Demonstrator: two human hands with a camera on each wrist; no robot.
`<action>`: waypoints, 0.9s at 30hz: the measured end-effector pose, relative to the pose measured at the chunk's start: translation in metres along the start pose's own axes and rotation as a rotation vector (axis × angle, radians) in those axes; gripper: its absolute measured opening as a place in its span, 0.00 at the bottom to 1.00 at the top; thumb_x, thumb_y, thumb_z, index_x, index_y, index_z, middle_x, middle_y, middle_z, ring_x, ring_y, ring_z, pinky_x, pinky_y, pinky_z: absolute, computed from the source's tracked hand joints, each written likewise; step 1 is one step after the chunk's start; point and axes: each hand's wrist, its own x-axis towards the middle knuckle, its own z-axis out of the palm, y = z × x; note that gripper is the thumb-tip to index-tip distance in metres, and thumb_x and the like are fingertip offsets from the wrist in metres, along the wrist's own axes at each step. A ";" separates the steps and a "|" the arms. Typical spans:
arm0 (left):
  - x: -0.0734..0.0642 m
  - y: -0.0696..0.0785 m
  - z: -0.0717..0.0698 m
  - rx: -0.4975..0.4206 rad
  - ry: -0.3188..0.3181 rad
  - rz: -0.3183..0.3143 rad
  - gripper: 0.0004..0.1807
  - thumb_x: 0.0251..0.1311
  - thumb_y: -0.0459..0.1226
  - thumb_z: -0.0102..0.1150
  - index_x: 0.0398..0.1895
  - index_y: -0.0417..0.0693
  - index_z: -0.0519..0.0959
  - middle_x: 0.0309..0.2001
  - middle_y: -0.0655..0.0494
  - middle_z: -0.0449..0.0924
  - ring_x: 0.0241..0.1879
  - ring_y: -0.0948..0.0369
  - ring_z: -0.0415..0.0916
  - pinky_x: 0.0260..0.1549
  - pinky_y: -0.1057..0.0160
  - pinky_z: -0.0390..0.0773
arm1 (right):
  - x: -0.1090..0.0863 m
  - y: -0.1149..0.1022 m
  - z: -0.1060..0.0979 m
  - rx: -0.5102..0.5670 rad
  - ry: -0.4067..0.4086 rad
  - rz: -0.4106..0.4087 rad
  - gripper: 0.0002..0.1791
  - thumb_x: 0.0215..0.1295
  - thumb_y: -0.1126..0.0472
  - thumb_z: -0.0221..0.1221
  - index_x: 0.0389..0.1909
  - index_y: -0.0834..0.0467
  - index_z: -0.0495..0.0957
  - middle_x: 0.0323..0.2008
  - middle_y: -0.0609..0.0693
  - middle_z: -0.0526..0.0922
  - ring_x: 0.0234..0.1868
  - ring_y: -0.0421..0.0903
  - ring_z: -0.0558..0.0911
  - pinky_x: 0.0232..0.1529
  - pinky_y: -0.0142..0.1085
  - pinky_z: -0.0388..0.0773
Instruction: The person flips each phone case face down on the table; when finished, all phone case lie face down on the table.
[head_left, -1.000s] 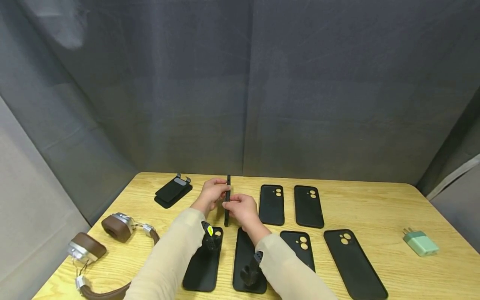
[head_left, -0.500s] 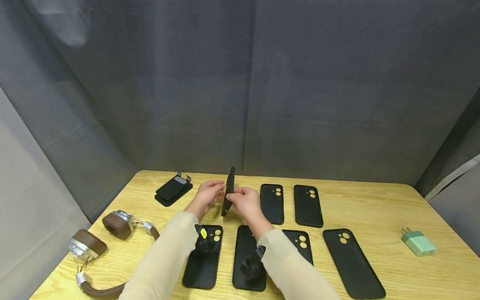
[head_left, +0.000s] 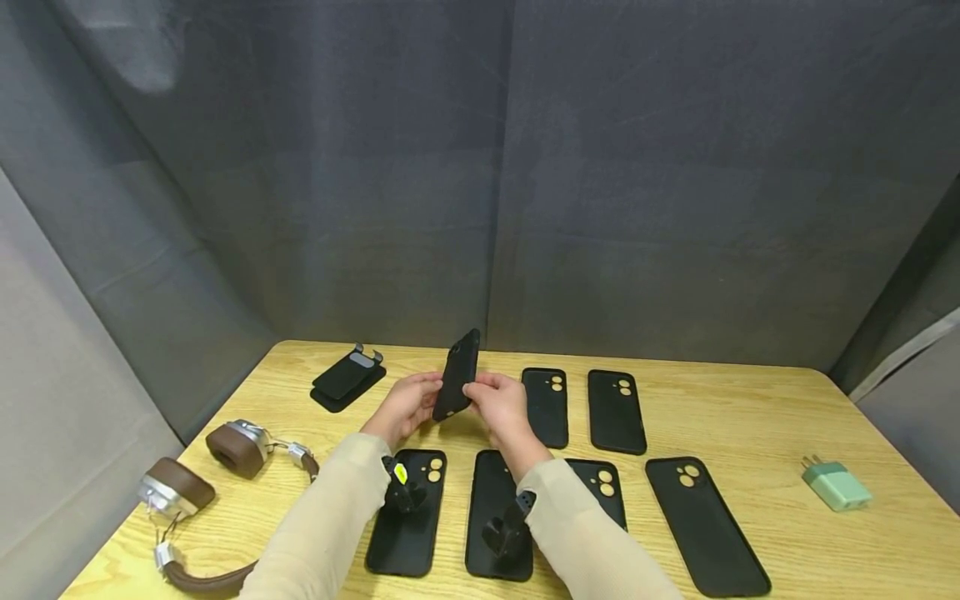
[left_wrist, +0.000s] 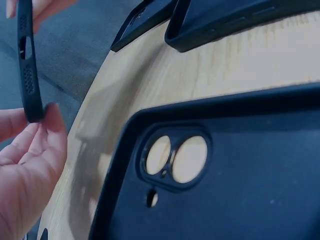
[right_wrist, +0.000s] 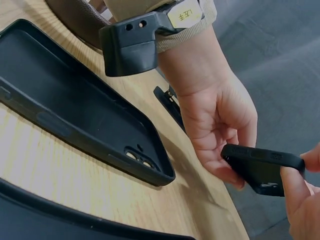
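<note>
A black phone case (head_left: 459, 375) is held up above the middle of the table, tilted, its back partly turned to the head camera. My left hand (head_left: 403, 407) pinches its left edge between thumb and fingers. At the opposite edge my right hand (head_left: 504, 408) grips it, thumb in front. In the left wrist view the case (left_wrist: 29, 65) appears edge-on, with a port opening and small speaker holes. Below the hands lie a phone case (head_left: 407, 533) with two round camera openings and another phone case (head_left: 489, 492), partly covered by the right wrist camera.
More black cases lie to the right, among them a far case (head_left: 546, 412), its neighbour (head_left: 618, 417) and a front case (head_left: 705, 525). Brown headphones (head_left: 240, 450) rest at left. A black clip-like holder (head_left: 345, 379) lies behind them. A green plug adapter (head_left: 837, 486) sits at right.
The held case has turned from edge-on to showing its back, and its lower end has risen. My left hand has moved slightly down and left; the right hand has shifted slightly right.
</note>
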 end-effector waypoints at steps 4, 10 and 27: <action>-0.001 0.002 -0.003 -0.008 0.028 0.017 0.21 0.64 0.30 0.48 0.60 0.36 0.68 0.52 0.42 0.75 0.42 0.59 0.75 0.39 0.64 0.75 | 0.002 0.004 -0.001 0.011 -0.010 0.031 0.17 0.56 0.69 0.59 0.47 0.71 0.75 0.45 0.64 0.78 0.33 0.43 0.80 0.38 0.38 0.80; -0.005 0.005 -0.008 0.017 0.074 0.018 0.22 0.62 0.30 0.51 0.61 0.39 0.68 0.59 0.41 0.69 0.52 0.53 0.71 0.52 0.55 0.71 | 0.003 0.010 -0.005 -0.002 -0.060 0.076 0.20 0.60 0.69 0.56 0.54 0.69 0.72 0.52 0.66 0.74 0.45 0.52 0.79 0.36 0.32 0.79; -0.009 -0.001 -0.002 0.211 0.132 0.016 0.20 0.56 0.23 0.56 0.54 0.30 0.73 0.54 0.34 0.73 0.47 0.53 0.77 0.46 0.55 0.77 | 0.009 0.032 -0.012 -0.297 -0.088 0.095 0.21 0.59 0.70 0.56 0.54 0.70 0.72 0.51 0.65 0.75 0.45 0.57 0.80 0.41 0.41 0.78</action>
